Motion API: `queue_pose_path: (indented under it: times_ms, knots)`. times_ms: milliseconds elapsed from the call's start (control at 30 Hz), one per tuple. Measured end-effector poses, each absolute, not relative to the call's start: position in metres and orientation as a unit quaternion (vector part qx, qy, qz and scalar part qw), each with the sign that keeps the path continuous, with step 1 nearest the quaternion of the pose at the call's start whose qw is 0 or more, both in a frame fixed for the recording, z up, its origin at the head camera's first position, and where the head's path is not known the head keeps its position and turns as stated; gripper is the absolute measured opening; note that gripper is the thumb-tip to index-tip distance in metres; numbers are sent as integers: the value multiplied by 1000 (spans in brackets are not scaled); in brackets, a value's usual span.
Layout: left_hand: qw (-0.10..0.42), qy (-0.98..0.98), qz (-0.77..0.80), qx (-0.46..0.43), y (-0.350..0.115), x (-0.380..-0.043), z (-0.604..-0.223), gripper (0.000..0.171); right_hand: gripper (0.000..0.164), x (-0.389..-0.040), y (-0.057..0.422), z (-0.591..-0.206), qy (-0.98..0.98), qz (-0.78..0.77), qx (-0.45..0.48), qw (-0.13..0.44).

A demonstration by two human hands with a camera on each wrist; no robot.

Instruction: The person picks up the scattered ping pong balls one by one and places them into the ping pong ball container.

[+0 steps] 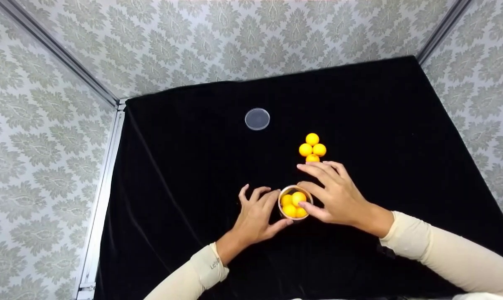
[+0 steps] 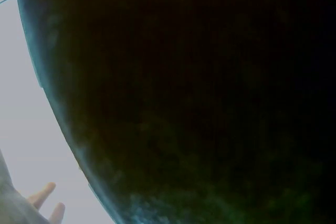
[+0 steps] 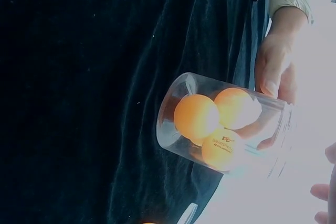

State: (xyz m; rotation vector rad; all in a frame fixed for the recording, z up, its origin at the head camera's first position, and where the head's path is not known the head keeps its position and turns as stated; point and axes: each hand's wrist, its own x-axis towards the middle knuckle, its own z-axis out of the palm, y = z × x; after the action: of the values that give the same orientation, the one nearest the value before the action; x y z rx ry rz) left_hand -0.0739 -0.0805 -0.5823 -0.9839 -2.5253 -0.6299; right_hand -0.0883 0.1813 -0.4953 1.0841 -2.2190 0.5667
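Observation:
A clear plastic jar point(image 1: 280, 208) with several orange ping-pong balls point(image 3: 196, 116) inside stands upright on the black cloth. My left hand point(image 1: 255, 216) grips it from the left, thumb at the near side and fingers by the rim. Over the mouth is my right hand point(image 1: 337, 198), its fingers spread and its thumb tip overlapping a ball in the head view. Right wrist view: fingertips point(image 3: 320, 191) are apart from the jar's mouth, with no ball between them. Fingers point(image 2: 44, 195) show at the lower left of the left wrist view, which is otherwise mostly dark.
Several more orange balls point(image 1: 312, 139) sit in a cluster beyond the right fingertips. Farther back lies a clear round disc point(image 1: 257, 119), like a lid. Black cloth point(image 1: 184, 137) covers the table, with patterned walls point(image 1: 159, 41) behind and at both sides.

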Motion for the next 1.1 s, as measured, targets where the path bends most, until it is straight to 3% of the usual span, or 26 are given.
queue_pose_path:
  times_ms: [667,1100]
  knots:
    - [176,-895,-221,-344,-80,-74,-582,76,34,-125,200,-497,-864,218,323,318]
    - [175,-898,-219,-339,-81,-74,-583,76,39,-152,215,-529,-910,174,261,272]
